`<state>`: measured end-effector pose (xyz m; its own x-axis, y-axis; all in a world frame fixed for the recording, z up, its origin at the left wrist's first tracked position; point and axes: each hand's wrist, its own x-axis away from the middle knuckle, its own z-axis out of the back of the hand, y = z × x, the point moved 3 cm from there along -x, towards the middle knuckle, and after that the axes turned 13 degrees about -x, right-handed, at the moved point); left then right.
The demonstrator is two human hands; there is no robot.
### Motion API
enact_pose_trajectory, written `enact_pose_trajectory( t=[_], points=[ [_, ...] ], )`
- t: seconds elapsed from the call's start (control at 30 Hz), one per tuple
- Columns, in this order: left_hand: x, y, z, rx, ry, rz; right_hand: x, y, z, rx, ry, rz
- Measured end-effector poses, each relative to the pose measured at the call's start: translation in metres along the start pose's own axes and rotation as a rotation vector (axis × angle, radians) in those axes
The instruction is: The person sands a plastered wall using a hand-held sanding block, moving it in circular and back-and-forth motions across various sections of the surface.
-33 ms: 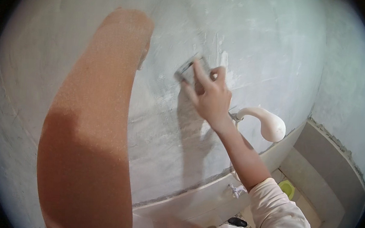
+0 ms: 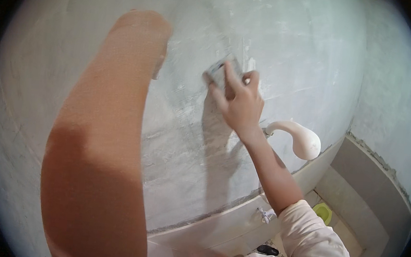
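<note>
My right hand [image 2: 242, 102] is closed on a small flat grey block [image 2: 216, 71], possibly a scraper or sanding pad. Its fingers spread over the back of the block, which lies against the grey plastered wall [image 2: 173, 174]. White filler streaks [image 2: 250, 64] mark the plaster close to those fingertips. Large in the foreground, my left forearm [image 2: 98, 144] reaches up the wall to my left hand [image 2: 148, 25]. The fingers of that hand are mostly hidden behind it, so what they hold, if anything, does not show.
A white shower head [image 2: 306, 140] juts from the wall beside my right forearm. Lower down are a white tap [image 2: 266, 214], a yellow-green basin [image 2: 323, 212] and a dark shoe-like object [image 2: 267, 250]. A ledge [image 2: 375, 175] runs along the right wall.
My right hand has shifted slightly up and to the right, carrying the grey block along the wall. My left arm has moved very slightly left.
</note>
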<state>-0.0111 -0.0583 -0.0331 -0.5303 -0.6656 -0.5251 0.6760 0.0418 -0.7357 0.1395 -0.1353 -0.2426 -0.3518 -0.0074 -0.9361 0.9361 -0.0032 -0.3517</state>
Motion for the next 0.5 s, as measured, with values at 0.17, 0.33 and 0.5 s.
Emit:
enact_pose_trajectory(
  t=[0.17,0.33,0.5],
  points=[
    [0.011,-0.005,-0.004,0.059,-0.047,0.033,0.007,-0.022,-0.019,-0.023,0.069,-0.059],
    [0.012,0.021,-0.059,0.361,0.132,0.053,0.032,0.003,-0.014,-0.037,-0.206,0.146],
    [0.007,0.025,-0.102,0.568,0.567,-0.034,-0.004,-0.002,0.003,-0.053,0.057,-0.113]
  ],
)
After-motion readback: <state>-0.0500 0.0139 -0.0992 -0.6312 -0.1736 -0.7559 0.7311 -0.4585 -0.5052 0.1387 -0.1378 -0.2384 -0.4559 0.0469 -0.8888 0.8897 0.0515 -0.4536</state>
